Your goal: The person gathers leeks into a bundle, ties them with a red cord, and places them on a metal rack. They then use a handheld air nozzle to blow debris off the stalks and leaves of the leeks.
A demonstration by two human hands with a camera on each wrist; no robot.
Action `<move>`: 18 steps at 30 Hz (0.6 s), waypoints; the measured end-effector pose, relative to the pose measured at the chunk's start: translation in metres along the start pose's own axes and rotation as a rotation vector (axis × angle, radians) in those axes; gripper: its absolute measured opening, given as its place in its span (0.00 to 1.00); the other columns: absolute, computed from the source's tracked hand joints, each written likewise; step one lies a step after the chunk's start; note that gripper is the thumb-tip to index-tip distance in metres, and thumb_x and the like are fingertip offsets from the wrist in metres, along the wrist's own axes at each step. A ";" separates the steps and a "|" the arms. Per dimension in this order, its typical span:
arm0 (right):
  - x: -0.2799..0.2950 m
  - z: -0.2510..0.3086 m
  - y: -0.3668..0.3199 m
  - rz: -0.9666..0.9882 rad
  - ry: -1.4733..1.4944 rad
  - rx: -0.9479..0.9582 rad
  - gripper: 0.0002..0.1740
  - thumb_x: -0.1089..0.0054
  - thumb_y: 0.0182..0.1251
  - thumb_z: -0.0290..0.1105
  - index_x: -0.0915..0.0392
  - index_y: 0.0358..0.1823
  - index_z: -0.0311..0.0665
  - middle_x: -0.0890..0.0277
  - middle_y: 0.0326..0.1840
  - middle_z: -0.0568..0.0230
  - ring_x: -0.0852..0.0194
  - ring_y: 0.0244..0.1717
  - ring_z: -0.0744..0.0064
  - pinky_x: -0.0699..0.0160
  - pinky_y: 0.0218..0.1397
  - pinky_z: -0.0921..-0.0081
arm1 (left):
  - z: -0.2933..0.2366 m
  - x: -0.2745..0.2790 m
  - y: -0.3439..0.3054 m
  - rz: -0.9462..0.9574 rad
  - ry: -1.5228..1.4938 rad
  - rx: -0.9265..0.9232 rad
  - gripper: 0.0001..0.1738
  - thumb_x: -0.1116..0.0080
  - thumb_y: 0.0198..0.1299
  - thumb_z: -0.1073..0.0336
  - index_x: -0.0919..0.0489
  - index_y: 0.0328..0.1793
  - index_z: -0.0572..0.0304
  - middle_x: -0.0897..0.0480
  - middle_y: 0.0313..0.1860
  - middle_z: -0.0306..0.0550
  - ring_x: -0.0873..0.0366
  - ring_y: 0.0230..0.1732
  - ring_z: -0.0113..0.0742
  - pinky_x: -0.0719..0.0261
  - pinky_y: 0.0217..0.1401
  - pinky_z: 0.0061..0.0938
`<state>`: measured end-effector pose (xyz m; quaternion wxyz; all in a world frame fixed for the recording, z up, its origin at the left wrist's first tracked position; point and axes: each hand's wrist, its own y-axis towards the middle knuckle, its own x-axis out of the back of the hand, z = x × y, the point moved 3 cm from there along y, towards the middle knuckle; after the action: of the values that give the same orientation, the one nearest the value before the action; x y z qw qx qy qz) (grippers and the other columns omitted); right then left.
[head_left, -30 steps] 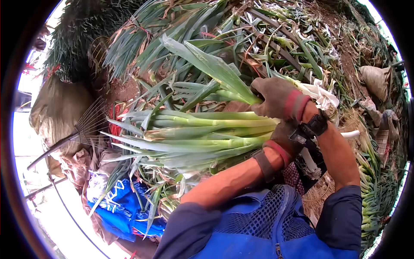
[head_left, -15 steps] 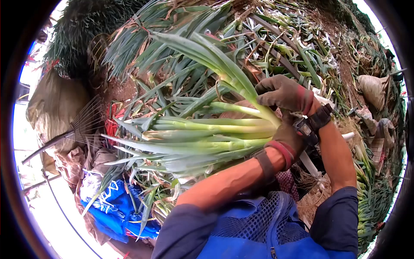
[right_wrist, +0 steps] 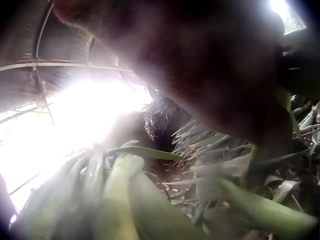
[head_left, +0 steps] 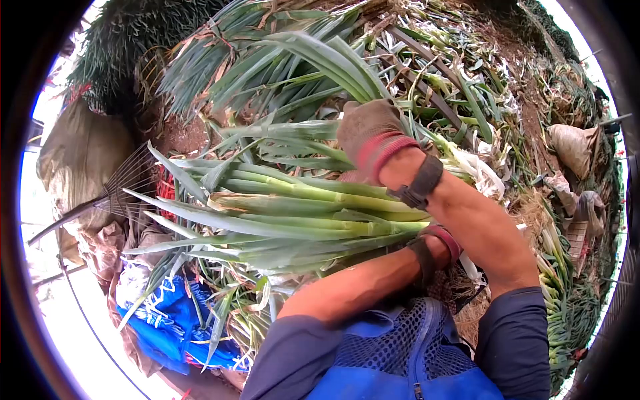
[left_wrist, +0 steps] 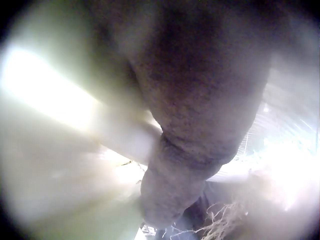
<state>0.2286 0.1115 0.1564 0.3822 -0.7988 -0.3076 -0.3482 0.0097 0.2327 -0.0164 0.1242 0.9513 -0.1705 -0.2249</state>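
Observation:
A bunch of large green onions (head_left: 293, 217) lies across the middle of the head view, leaves fanned to the left and pale stalks toward the person. My gloved left hand (left_wrist: 200, 110) holds the stalk end; the right forearm mostly hides it in the head view. Its finger (left_wrist: 172, 185) bends beside blurred white stalks (left_wrist: 120, 135) in the left wrist view. Above the bunch, my gloved right hand (head_left: 373, 133) grips long green onion leaves (head_left: 333, 63) that stretch up and left from it. The right wrist view shows the bunch's leaves (right_wrist: 120, 195) below that hand.
A leaf pile (head_left: 287, 73) lies beyond the bunch, with trimmings and dark bars (head_left: 427, 87) on the ground. Left are a wire rake (head_left: 123, 190), a large sack (head_left: 87, 160) and blue cloth (head_left: 167, 320). Green onions (head_left: 553, 287) are stacked at right.
My right hand has moved up and left, away from the stalk end, drawing leaves along in its grip. The left hand stays at the stalk end, now mostly behind the right forearm.

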 end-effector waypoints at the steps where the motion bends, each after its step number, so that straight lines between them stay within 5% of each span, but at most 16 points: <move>1: 0.000 0.000 0.001 0.020 -0.026 -0.025 0.09 0.32 0.70 0.39 0.09 0.44 0.45 0.11 0.47 0.53 0.08 0.46 0.56 0.11 0.40 0.55 | -0.057 0.000 0.012 0.201 0.610 0.141 0.26 0.60 0.84 0.63 0.22 0.81 0.51 0.26 0.84 0.46 0.34 0.85 0.34 0.40 0.89 0.32; 2: -0.004 -0.002 0.004 0.020 -0.027 -0.025 0.09 0.32 0.70 0.39 0.09 0.44 0.45 0.11 0.47 0.53 0.08 0.46 0.56 0.11 0.40 0.55 | -0.086 0.003 0.018 0.402 1.220 0.281 0.26 0.61 0.84 0.63 0.23 0.82 0.51 0.25 0.84 0.45 0.33 0.84 0.34 0.40 0.89 0.32; 6: -0.008 -0.024 0.004 -0.141 0.425 -0.185 0.13 0.33 0.70 0.41 0.10 0.45 0.41 0.11 0.45 0.49 0.09 0.48 0.47 0.12 0.47 0.49 | -0.082 0.013 0.024 0.438 1.143 0.179 0.26 0.62 0.85 0.62 0.23 0.82 0.52 0.25 0.84 0.46 0.32 0.84 0.36 0.40 0.89 0.33; 8: -0.008 -0.031 -0.002 -0.193 0.551 -0.206 0.13 0.33 0.70 0.40 0.10 0.46 0.39 0.11 0.44 0.47 0.09 0.48 0.44 0.13 0.48 0.48 | -0.091 0.018 0.027 0.459 0.976 0.325 0.27 0.62 0.85 0.61 0.23 0.82 0.53 0.25 0.84 0.46 0.31 0.83 0.39 0.39 0.89 0.34; 12: -0.010 -0.044 -0.009 -0.306 0.993 -0.220 0.15 0.35 0.72 0.38 0.12 0.50 0.35 0.14 0.40 0.41 0.11 0.46 0.40 0.15 0.50 0.50 | -0.046 0.011 0.020 0.377 0.918 0.208 0.26 0.61 0.84 0.60 0.22 0.80 0.55 0.25 0.84 0.48 0.31 0.83 0.42 0.39 0.89 0.36; 15: -0.030 -0.051 -0.003 -0.473 1.274 -0.204 0.15 0.30 0.74 0.35 0.12 0.56 0.36 0.12 0.39 0.44 0.12 0.34 0.59 0.15 0.43 0.66 | -0.053 0.008 0.023 0.285 0.903 0.225 0.28 0.62 0.84 0.55 0.22 0.80 0.54 0.27 0.85 0.51 0.32 0.84 0.44 0.40 0.88 0.38; 18: -0.042 -0.047 0.001 -0.571 1.522 -0.199 0.12 0.29 0.73 0.34 0.12 0.52 0.36 0.12 0.36 0.51 0.15 0.32 0.68 0.16 0.40 0.68 | -0.060 0.012 0.023 0.229 0.892 0.232 0.29 0.63 0.84 0.52 0.23 0.81 0.53 0.29 0.86 0.53 0.33 0.85 0.46 0.40 0.88 0.40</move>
<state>0.1906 0.0627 0.1441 0.3102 -0.2651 -0.1231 -0.9046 0.0415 0.2171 0.0384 0.1021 0.9377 -0.2285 0.2411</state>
